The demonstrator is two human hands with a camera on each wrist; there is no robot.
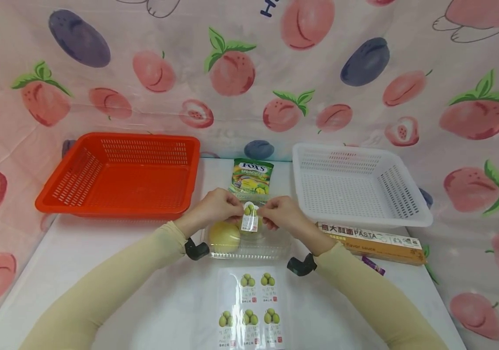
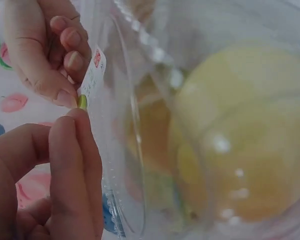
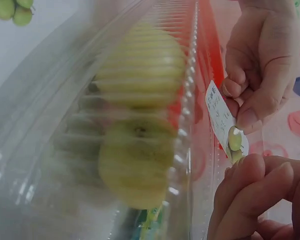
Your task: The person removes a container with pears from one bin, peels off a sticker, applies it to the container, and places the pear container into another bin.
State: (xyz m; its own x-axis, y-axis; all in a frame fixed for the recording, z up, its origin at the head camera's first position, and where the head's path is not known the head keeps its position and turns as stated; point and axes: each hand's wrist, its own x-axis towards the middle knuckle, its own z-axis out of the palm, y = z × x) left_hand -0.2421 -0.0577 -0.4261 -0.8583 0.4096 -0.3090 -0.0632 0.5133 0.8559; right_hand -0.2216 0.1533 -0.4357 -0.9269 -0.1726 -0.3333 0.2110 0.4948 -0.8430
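My left hand [image 1: 218, 206] and right hand [image 1: 285, 215] pinch a small white sticker [image 1: 249, 219] by opposite edges near its top. Green fruits and writing are printed on it. Close below the hands lies a clear plastic clamshell box [image 1: 271, 245] with a ridged rim. Inside it are two round yellow-green fruits [image 3: 140, 160], one of them large in the left wrist view as a pale yellow fruit [image 2: 240, 135]. In the right wrist view the sticker [image 3: 219, 112] hangs beside the box's rim, fingertips at its printed fruit end.
A sheet of several like stickers [image 1: 249, 311] lies nearest me. Behind the box is a green FOX'S candy bag [image 1: 252, 176]. A red basket [image 1: 144, 189] stands left, a white basket [image 1: 341, 187] right. A pasta box [image 1: 376, 245] and a small purple packet [image 1: 373, 266] lie right.
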